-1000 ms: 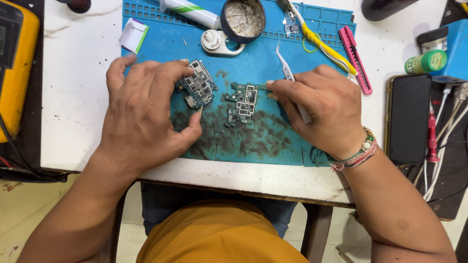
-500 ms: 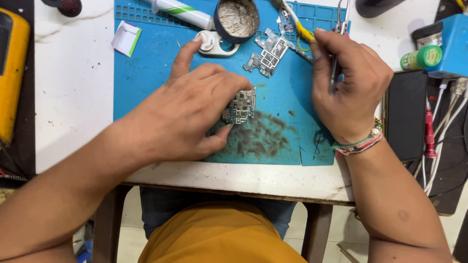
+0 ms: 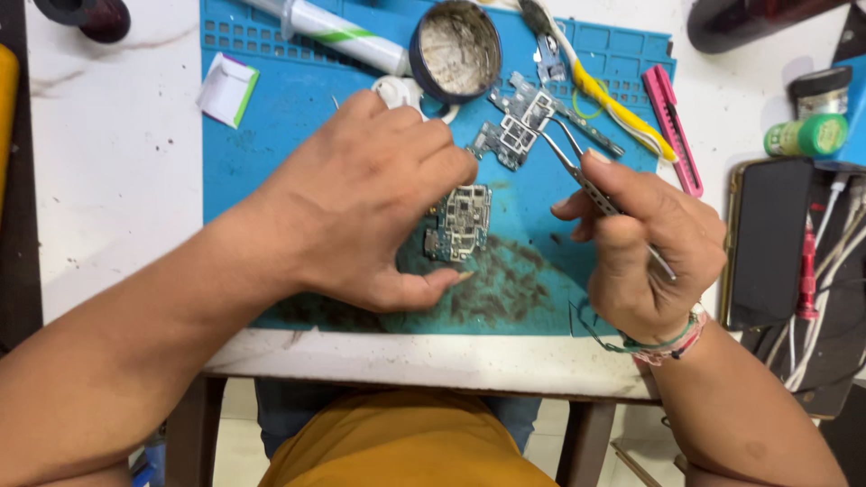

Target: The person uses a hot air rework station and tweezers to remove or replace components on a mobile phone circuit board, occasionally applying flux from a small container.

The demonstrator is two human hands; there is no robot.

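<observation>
Since half a second ago the right hand (image 3: 645, 243) has pulled back from the top of the mat and now sits lower, at its right side, fingers closed around a pair of tweezers (image 3: 586, 176) whose tips point up and left toward the loose board pieces (image 3: 514, 126). The left hand (image 3: 379, 203) has barely shifted: it hovers cupped over the small circuit board (image 3: 460, 224), fingertips at the board's top edge and thumb stretched out just below it, so it steadies the board more than grips it; whether the fingers truly press on it I cannot tell.

That board lies flat on the blue work mat (image 3: 271, 135), near the middle, at the upper edge of a dark scorched patch (image 3: 505, 289). With the tweezers now close to the board's right side, the work looks to be turning back to this board rather than the pieces above.

Room is tight above: the board pieces, a round tin (image 3: 456, 50), a white syringe-like tube (image 3: 325, 27) and a yellow-handled tool (image 3: 604, 95) crowd the top strip. A pink utility knife (image 3: 672, 126) lies along the mat's right border, and beyond it a dark phone (image 3: 767, 239) and cables (image 3: 825, 271). The mat's front edge runs close to the table edge (image 3: 406, 356). The left part of the mat, below a small white and green slip (image 3: 227, 90), is the open space.
</observation>
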